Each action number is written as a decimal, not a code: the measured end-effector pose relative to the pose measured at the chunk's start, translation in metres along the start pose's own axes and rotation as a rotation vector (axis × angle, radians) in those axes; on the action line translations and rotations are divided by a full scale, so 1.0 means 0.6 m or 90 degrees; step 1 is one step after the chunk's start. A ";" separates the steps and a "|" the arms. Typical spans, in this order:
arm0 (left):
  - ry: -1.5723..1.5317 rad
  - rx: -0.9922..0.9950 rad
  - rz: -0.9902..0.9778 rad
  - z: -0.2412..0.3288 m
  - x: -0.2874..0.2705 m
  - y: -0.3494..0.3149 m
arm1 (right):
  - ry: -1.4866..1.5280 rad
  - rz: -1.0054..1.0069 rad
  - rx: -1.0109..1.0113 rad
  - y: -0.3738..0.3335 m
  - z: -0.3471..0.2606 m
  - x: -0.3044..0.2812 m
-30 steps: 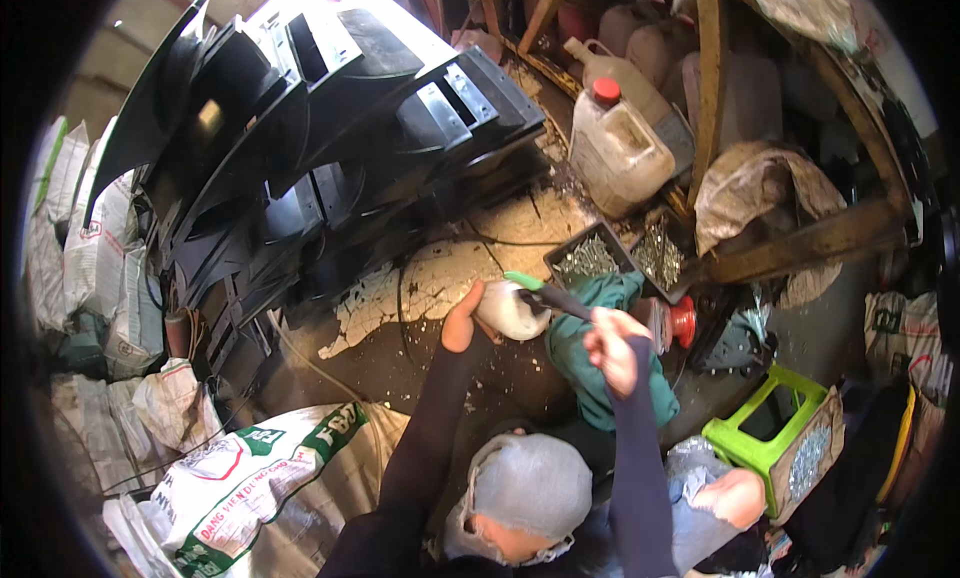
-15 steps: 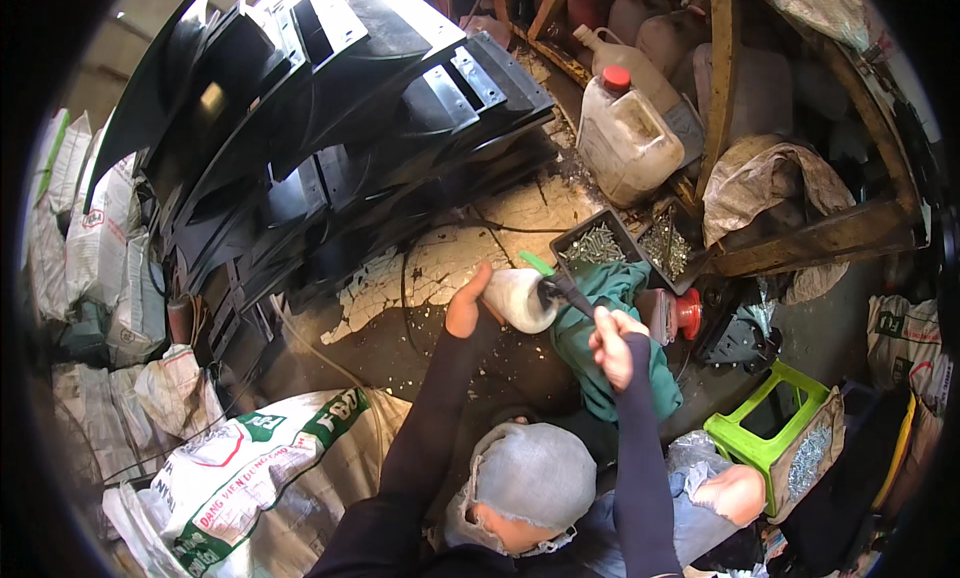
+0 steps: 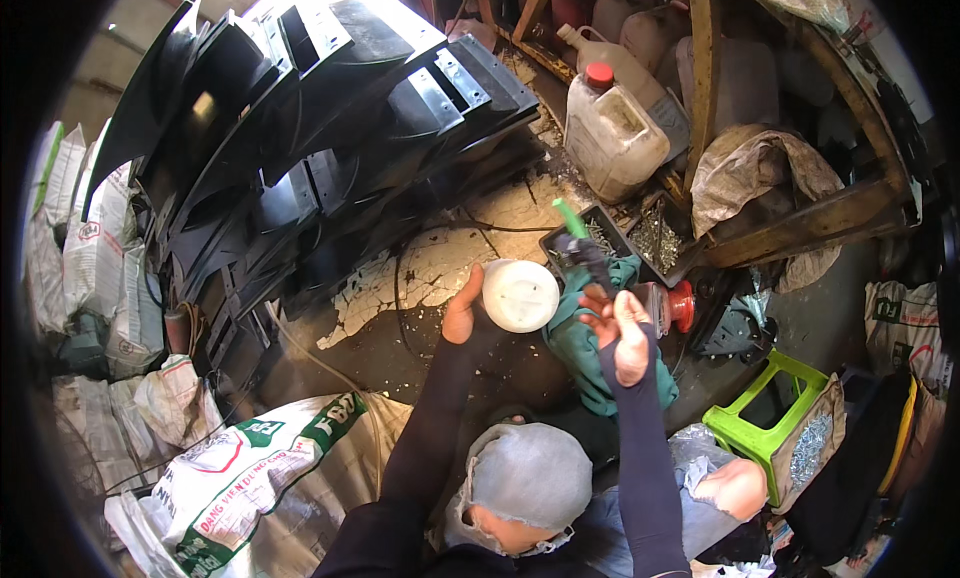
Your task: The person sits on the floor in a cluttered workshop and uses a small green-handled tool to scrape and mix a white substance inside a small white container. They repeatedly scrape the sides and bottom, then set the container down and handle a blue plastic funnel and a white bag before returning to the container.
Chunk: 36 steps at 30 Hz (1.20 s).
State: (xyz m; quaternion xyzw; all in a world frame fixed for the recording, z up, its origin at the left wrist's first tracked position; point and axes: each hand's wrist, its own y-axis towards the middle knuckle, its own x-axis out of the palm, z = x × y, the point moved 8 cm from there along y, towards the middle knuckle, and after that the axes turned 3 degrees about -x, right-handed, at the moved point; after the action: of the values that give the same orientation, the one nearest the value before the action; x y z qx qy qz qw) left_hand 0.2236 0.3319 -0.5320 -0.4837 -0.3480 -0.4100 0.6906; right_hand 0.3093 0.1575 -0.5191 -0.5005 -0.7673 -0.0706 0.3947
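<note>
Left hand [image 3: 463, 308] is cradling a white cylinder [image 3: 521, 296] from nine o'clock, fingers half-curled; right hand [image 3: 628, 340] is loosely holding a green-tipped tool [image 3: 582, 250], slackness perhaps risking a slip.

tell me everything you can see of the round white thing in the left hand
The round white thing looks smooth and hard, perhaps plastic. Its nearly circular pale face is turned up toward the camera, with a small faint mark right of the middle. The left hand holds it by its left side. Its right edge meets the green cloth in the picture, but whether they touch cannot be told.
</note>
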 end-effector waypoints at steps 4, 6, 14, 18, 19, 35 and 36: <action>-0.074 -0.046 -0.048 -0.034 0.012 -0.015 | 0.184 -0.060 0.116 -0.008 0.075 0.036; 0.111 0.012 0.008 -0.023 -0.010 -0.006 | 0.088 -0.008 0.090 -0.005 0.087 0.030; 0.439 0.194 0.139 0.026 0.008 -0.057 | -0.351 0.054 -0.164 -0.010 0.010 0.066; 0.574 0.234 0.085 0.023 0.053 -0.062 | -0.542 -0.036 -0.245 -0.041 -0.003 0.138; 0.561 0.239 0.068 0.030 0.053 -0.054 | -0.552 -0.054 -0.185 -0.046 0.001 0.146; -0.177 0.001 -0.214 0.043 0.026 -0.038 | -0.313 -0.161 -0.219 -0.069 -0.189 0.133; -0.148 0.007 -0.214 0.047 0.023 -0.037 | -0.353 -0.177 -0.204 -0.075 -0.197 0.139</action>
State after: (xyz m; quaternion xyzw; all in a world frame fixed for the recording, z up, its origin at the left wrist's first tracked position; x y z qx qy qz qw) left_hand 0.2067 0.3513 -0.5033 -0.4589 -0.5036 -0.4587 0.5704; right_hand 0.3196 0.1354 -0.3695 -0.4468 -0.8854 -0.1044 0.0741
